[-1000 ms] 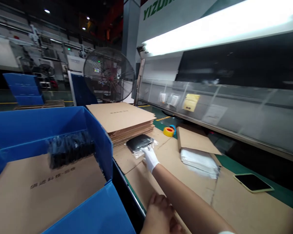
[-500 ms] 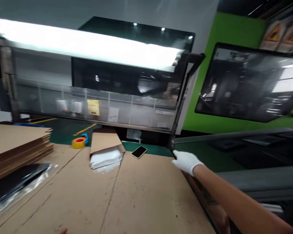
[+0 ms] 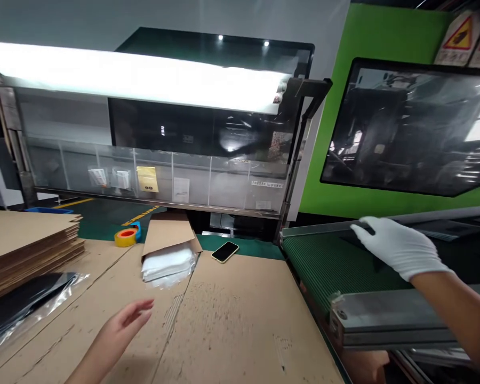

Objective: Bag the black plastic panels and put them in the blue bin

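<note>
White-gloved, presumably to spare surfaces, your right hand (image 3: 400,246) hovers over the green belt (image 3: 316,258) at right, thumb and fingers parted, near dark flat pieces (image 3: 444,230). Your bare left hand (image 3: 122,326), loosely open, hangs lower left; the bagged black piece (image 3: 26,300) lies at the left edge, apparently parked aside.

Phone (image 3: 225,252), yellow tape roll (image 3: 125,241), lit lamp (image 3: 144,76)

A bare left hand (image 3: 122,325) hovers above a tan cardboard-covered table (image 3: 232,320); a white-gloved right hand (image 3: 398,246) extends over a green ribbed conveyor belt (image 3: 322,266).
</note>
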Available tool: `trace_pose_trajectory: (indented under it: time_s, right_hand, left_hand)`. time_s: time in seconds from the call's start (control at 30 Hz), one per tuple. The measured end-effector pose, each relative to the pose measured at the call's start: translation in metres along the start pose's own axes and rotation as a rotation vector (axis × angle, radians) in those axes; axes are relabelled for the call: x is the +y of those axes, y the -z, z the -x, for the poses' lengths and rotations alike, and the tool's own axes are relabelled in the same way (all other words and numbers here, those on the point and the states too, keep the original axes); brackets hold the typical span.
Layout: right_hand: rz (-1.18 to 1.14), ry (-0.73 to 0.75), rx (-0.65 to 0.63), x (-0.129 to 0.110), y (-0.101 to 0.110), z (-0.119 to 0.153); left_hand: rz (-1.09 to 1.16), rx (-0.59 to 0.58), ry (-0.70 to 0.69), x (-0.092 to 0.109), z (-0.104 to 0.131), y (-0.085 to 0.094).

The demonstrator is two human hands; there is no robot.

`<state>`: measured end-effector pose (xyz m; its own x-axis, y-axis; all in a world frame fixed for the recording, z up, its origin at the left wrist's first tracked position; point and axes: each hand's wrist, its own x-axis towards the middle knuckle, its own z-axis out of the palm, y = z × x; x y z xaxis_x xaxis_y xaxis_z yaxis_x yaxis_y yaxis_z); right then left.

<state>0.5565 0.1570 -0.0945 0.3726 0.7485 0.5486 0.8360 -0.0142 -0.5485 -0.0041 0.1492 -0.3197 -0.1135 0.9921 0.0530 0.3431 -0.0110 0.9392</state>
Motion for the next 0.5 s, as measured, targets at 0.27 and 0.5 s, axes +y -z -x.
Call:
trace_pose_trajectory:
  time_s: [0.27,0.5]
  right_hand:
    - [-0.982,-0.096,-0.385,-0.127,-0.161,0.142]
    - [-1.289,-0.456,-0.644,-0.135,-0.342,0.176]
  left_hand:
    - [0.662,-0.53,0.303,-0.003,-0.04,-0.026]
    - [0.587,-0.098,0.303,-0.039,-0.057,-0.008]
